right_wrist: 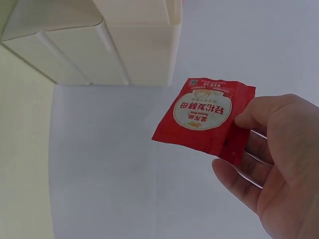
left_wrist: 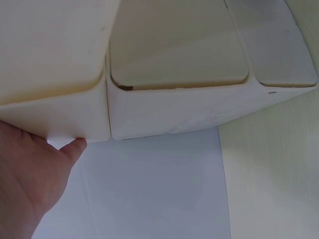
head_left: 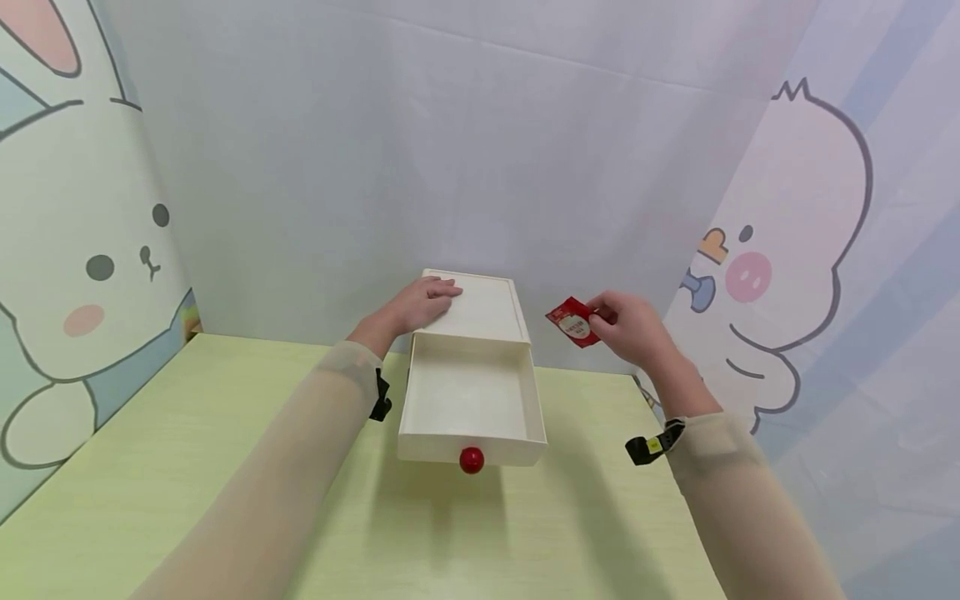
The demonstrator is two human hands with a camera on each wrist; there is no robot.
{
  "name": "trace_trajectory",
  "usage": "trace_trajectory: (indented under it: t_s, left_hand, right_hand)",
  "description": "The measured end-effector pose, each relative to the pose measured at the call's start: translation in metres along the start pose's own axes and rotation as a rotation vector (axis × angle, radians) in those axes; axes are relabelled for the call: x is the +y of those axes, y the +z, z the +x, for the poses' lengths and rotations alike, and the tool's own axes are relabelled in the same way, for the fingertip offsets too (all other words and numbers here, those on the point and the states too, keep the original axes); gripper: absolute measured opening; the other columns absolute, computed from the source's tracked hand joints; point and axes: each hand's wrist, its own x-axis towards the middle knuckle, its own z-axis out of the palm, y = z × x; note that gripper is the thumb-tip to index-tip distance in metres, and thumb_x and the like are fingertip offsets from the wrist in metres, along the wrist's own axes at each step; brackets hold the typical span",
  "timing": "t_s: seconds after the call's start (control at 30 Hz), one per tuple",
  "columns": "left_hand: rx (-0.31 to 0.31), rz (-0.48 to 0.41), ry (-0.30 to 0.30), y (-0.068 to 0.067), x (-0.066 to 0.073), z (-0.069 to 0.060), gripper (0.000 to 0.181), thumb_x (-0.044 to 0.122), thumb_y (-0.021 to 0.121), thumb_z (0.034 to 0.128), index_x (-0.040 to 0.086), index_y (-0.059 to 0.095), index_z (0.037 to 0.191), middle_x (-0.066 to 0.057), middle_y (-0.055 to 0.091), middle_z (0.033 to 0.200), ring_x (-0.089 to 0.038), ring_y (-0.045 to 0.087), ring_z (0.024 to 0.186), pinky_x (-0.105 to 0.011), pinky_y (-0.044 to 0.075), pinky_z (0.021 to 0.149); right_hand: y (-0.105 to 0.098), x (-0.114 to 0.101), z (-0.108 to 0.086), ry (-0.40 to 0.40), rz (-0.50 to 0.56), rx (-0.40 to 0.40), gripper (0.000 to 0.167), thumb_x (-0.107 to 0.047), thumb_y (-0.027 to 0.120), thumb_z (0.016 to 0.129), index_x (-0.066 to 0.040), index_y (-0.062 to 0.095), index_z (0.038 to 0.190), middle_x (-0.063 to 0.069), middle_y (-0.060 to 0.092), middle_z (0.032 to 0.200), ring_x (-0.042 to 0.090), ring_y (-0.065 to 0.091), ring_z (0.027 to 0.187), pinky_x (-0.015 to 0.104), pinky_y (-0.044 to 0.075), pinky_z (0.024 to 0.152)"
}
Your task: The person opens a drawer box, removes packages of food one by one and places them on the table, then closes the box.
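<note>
A white drawer cabinet (head_left: 483, 304) stands on the table, its top drawer (head_left: 468, 387) pulled out toward me and bare inside. A round red knob (head_left: 472, 460) sits on the drawer's front. My left hand (head_left: 422, 305) rests on the left side of the cabinet's top, fingers stretched over it; the left wrist view shows the thumb (left_wrist: 76, 148) against the side wall. To the right of the cabinet, my right hand (head_left: 630, 327) pinches a small red sachet (right_wrist: 202, 117) with a pale oval label, held in the air apart from the cabinet.
The cabinet stands on a pale yellow-green table (head_left: 247, 417) near its back edge. Behind hangs a plain grey-white curtain (head_left: 465, 150). Cartoon-printed panels (head_left: 67, 250) flank both sides. Lower drawer sections (left_wrist: 174, 45) show under the top one.
</note>
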Motion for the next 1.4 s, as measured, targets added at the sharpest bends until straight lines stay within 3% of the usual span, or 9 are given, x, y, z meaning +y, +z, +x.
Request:
trace_trajectory:
  t_s: [0.43, 0.8, 1.17, 1.4]
  left_hand:
    - [-0.024, -0.007, -0.013, -0.001, 0.0, 0.0, 0.054, 0.028, 0.038, 0.1129, 0.013, 0.059, 0.16, -0.005, 0.037, 0.179, -0.032, 0.015, 0.173, -0.054, 0.011, 0.141]
    - [-0.024, -0.023, -0.012, -0.001, 0.001, 0.0, 0.054, 0.028, 0.038, 0.1128, 0.013, 0.058, 0.16, -0.005, 0.038, 0.179, -0.032, 0.015, 0.173, -0.055, 0.012, 0.141]
    - [-0.027, -0.013, -0.011, -0.001, 0.0, 0.0, 0.054, 0.028, 0.038, 0.113, 0.014, 0.058, 0.161, -0.005, 0.037, 0.18, -0.032, 0.015, 0.173, -0.055, 0.011, 0.141]
    - [-0.024, -0.004, -0.011, -0.001, 0.001, 0.0, 0.054, 0.029, 0.038, 0.1128, 0.013, 0.058, 0.16, -0.005, 0.038, 0.179, -0.032, 0.016, 0.173, -0.055, 0.012, 0.141]
  right_hand:
    - [0.031, 0.04, -0.01, 0.117, 0.008, -0.069, 0.026, -0.017, 0.061, 0.109, -0.001, 0.072, 0.127, 0.025, 0.078, 0.123, 0.041, 0.075, 0.11, 0.055, 0.066, 0.093]
    - [0.066, 0.051, -0.016, 0.123, -0.025, -0.133, 0.022, -0.015, 0.062, 0.105, -0.003, 0.076, 0.118, 0.017, 0.08, 0.109, 0.027, 0.074, 0.092, 0.044, 0.065, 0.08]
    - [0.105, 0.06, -0.023, 0.133, -0.013, -0.237, 0.019, -0.012, 0.063, 0.104, -0.004, 0.076, 0.115, 0.013, 0.079, 0.104, 0.022, 0.072, 0.088, 0.039, 0.062, 0.075]
    - [0.131, 0.066, -0.029, 0.121, -0.068, -0.278, 0.017, -0.012, 0.065, 0.101, -0.01, 0.078, 0.112, 0.005, 0.078, 0.097, 0.017, 0.067, 0.081, 0.035, 0.057, 0.071]
